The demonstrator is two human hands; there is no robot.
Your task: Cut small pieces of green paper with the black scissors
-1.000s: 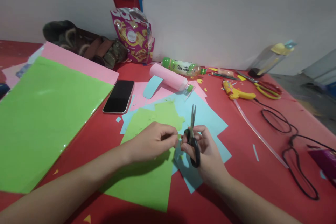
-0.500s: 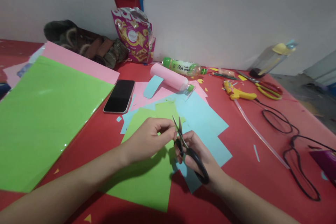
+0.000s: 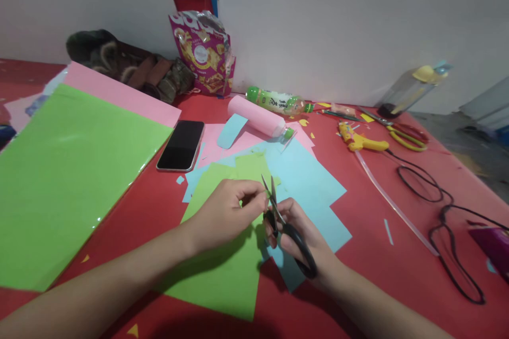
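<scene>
My right hand (image 3: 296, 233) grips a pair of black-handled scissors (image 3: 301, 254), thumb and fingers in the loops. The blades stand slightly apart and point away from me. My left hand (image 3: 234, 206) is closed in a pinch at the blades, holding a small piece of green paper (image 3: 268, 194) that shows only as a sliver between them. Beneath both hands lies a larger green sheet (image 3: 222, 286), on top of light blue paper (image 3: 314, 169). Beyond them rests a bottle wrapped in pink paper (image 3: 256, 116), with a blue paper strip (image 3: 232, 131) against its side.
A smartphone (image 3: 181, 145) and a stack of green and pink sheets (image 3: 79, 169) lie on the left. Behind are a snack bag (image 3: 204, 55) and a green tea bottle (image 3: 278, 100). To the right are a yellow glue gun (image 3: 360, 140), its black cord (image 3: 421, 185) and red-yellow scissors (image 3: 409, 135).
My left hand has shifted very slightly at the scissors. The scissors and the things on the table stay where they were.
</scene>
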